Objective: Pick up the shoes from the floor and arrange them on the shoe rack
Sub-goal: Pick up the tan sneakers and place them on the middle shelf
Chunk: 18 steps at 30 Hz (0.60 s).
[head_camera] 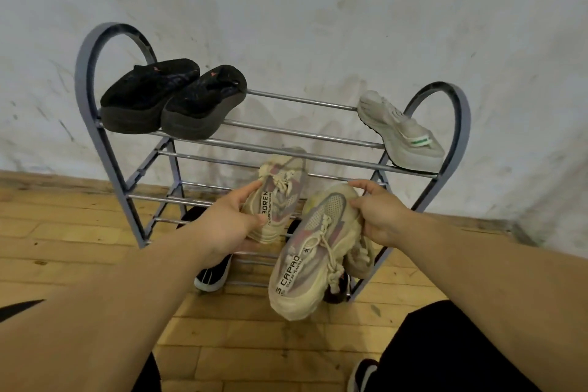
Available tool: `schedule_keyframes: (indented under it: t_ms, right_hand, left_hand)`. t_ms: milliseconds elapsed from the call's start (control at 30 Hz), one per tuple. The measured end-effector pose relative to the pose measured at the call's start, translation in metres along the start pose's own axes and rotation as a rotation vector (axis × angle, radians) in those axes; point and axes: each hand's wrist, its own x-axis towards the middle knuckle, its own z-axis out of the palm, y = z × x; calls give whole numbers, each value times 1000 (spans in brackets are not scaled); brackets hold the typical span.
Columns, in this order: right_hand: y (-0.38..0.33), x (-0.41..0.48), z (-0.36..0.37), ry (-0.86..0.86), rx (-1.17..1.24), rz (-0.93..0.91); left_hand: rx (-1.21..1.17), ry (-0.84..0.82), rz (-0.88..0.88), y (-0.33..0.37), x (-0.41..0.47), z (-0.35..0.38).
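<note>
I hold a pair of beige sneakers in front of the metal shoe rack point(305, 136). My left hand point(227, 219) grips the left beige sneaker point(280, 191) by its side, toe pointing toward the rack's middle shelf. My right hand point(378, 213) grips the right beige sneaker point(313, 251), which hangs tilted with its heel toward me. Two black shoes point(171, 95) sit side by side on the top shelf at the left. A single grey-white shoe point(401, 130) lies at the top shelf's right end.
A black shoe with a white sole point(213, 274) sits low in the rack, partly hidden by my left arm. Another dark shoe point(362, 372) shows at the bottom right by my leg. A scuffed white wall stands behind the rack, on a wooden floor point(79, 242).
</note>
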Motion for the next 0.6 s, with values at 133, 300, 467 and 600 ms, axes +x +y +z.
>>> schedule_keyframes:
  t_ms: [133,300,467,600]
  right_hand:
    - [-2,22,-1,35,65,0]
    - [-5,46,1,83,99,-14]
    - [-1,66,8,142,147,-58]
    - [0,71,11,197,195,-38]
  left_hand:
    - [-15,16,40,-1,28,12]
    - [-21,7,22,-4,52,26]
    - [123,40,3,0,61,29]
    - [370,15,2,-5,57,24]
